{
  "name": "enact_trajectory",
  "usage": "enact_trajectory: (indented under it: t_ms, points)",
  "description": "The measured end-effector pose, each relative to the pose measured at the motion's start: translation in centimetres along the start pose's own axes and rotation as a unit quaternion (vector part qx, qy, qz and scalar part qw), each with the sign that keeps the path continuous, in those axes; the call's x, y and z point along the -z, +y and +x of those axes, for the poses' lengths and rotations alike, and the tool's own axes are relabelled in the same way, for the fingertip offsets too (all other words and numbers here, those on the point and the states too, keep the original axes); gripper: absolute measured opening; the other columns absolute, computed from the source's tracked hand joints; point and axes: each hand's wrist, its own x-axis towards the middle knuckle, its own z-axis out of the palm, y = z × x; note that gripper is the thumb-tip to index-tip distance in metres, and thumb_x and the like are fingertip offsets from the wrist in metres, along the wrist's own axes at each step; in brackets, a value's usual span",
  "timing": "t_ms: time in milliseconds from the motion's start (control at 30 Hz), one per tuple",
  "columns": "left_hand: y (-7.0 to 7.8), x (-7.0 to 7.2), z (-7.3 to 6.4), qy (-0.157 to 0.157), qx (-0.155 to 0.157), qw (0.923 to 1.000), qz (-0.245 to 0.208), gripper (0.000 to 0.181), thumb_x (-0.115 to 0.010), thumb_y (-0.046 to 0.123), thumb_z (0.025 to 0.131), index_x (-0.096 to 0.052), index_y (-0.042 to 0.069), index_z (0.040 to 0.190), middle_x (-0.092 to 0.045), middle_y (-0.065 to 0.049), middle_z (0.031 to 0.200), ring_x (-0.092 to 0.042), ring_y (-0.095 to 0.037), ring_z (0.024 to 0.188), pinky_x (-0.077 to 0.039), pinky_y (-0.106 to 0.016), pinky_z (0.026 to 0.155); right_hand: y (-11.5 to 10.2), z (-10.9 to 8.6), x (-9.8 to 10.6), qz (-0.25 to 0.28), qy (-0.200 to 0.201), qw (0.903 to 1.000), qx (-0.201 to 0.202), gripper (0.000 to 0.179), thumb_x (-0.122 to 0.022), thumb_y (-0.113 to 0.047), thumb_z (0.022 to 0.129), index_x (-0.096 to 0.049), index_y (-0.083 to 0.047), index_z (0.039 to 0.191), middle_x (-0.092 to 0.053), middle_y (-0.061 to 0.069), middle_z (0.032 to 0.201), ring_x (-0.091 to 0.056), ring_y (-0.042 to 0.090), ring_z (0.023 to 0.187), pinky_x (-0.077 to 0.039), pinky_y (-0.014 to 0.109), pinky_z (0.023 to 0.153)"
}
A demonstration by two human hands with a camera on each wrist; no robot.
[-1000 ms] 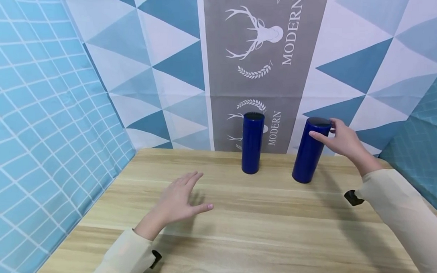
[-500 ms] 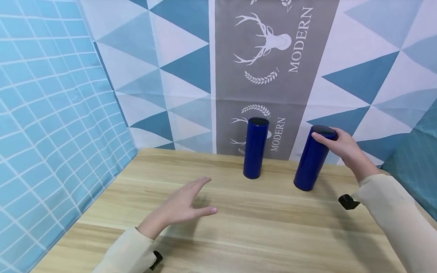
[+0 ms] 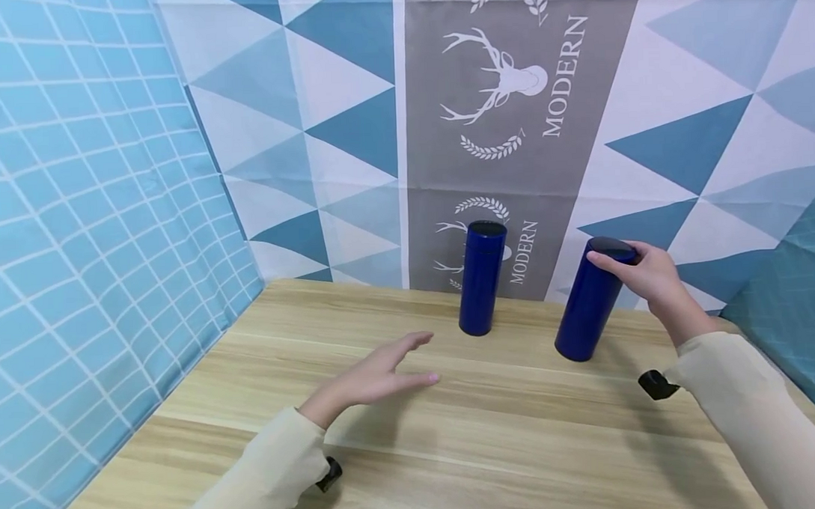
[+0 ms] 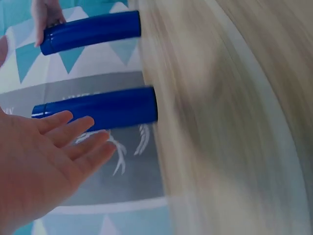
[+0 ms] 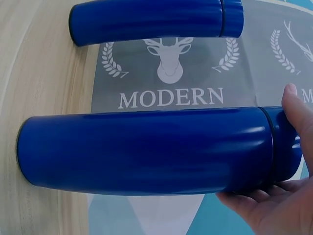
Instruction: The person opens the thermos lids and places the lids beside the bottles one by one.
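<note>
Two dark blue thermos flasks with black tops stand near the back of the wooden table. My right hand [image 3: 651, 274] grips the right flask [image 3: 587, 304] near its lid. In the right wrist view the thumb [image 5: 293, 105] lies on one side of the lid and the fingers [image 5: 259, 200] curl round the other. That flask's base appears to rest on the table. The left flask [image 3: 481, 282] stands upright on its own. My left hand [image 3: 378, 374] hovers in front and to the left of it, fingers extended, thumb apart, holding nothing. It does not touch the flask in the head view.
A patterned cloth [image 3: 349, 137] with triangles and a grey deer strip hangs behind the wooden table [image 3: 495, 446]. Blue grid cloth [image 3: 76, 221] covers the left side, teal cloth [image 3: 800, 301] the right. Dark wrist bands [image 3: 657, 384] show under the sleeves.
My left hand has moved right, closer to the left flask. The right hand has settled its hold round the top of the right flask. The head view has shifted slightly.
</note>
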Motion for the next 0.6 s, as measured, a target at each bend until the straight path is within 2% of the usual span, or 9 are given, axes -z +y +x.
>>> enact_trajectory:
  t_ms: [133, 233, 433, 600]
  points:
    - [0.0, -0.6, 1.0, -0.031, 0.002, 0.9949, -0.096, 0.072, -0.05, 0.052, 0.094, -0.03, 0.011, 0.15, -0.038, -0.009, 0.154, -0.035, -0.029, 0.143, -0.032, -0.05, 0.116, 0.0, -0.2, -0.2, 0.006, 0.005, 1.0, -0.001, 0.1, -0.053, -0.066, 0.085, -0.02, 0.002, 0.15, -0.027, 0.035, 0.15, -0.031, 0.049, 0.135, -0.031, 0.069, 0.105]
    - [-0.2, -1.3, 1.8, -0.034, 0.014, 0.99, -0.136, 0.071, -0.049, 0.051, 0.094, -0.031, 0.01, 0.149, -0.038, -0.01, 0.154, -0.036, -0.029, 0.143, -0.032, -0.05, 0.115, -0.2, -0.5, -0.3, 0.01, 0.006, 0.9999, -0.001, 0.1, -0.055, -0.066, 0.084, -0.02, 0.001, 0.151, -0.027, 0.034, 0.15, -0.032, 0.048, 0.134, -0.032, 0.069, 0.105]
    - [-0.9, -2.7, 3.2, -0.007, 0.035, 0.9793, -0.199, 0.066, -0.054, 0.043, 0.094, -0.036, 0.005, 0.145, -0.045, -0.017, 0.148, -0.044, -0.032, 0.136, -0.036, -0.048, 0.113, -0.8, -1.1, -0.5, 0.011, 0.005, 0.9999, -0.005, 0.101, -0.055, -0.066, 0.084, -0.021, 0.001, 0.151, -0.029, 0.034, 0.15, -0.031, 0.048, 0.135, -0.031, 0.069, 0.104]
    - [-1.0, -3.3, 4.0, 0.031, 0.033, 0.9751, -0.217, 0.062, -0.056, 0.036, 0.094, -0.04, 0.0, 0.142, -0.051, -0.019, 0.141, -0.05, -0.034, 0.13, -0.041, -0.047, 0.109, -1.5, -1.8, -0.8, 0.019, 0.009, 0.9998, 0.002, 0.101, -0.058, -0.065, 0.083, -0.023, 0.002, 0.15, -0.031, 0.033, 0.149, -0.033, 0.046, 0.134, -0.03, 0.067, 0.106]
